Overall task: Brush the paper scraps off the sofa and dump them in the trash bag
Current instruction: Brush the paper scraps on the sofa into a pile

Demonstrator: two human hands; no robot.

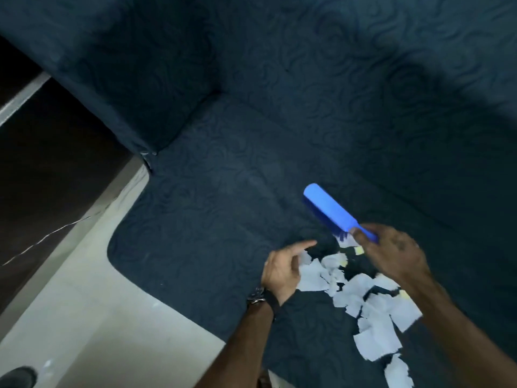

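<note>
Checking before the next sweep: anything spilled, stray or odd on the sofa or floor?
Only the expected mess: torn paper scraps lie piled on the sofa seat between the left hand and the right hand, which grips the brush. A few pale specks dot the floor; what they are is unclear.

Paper scraps [361,298]: white torn pieces, heaped on seat near front edge. Sofa [223,191]: dark blue, swirl-patterned cover. Brush [330,208]: blue, bristles down, beside the scraps.
</note>
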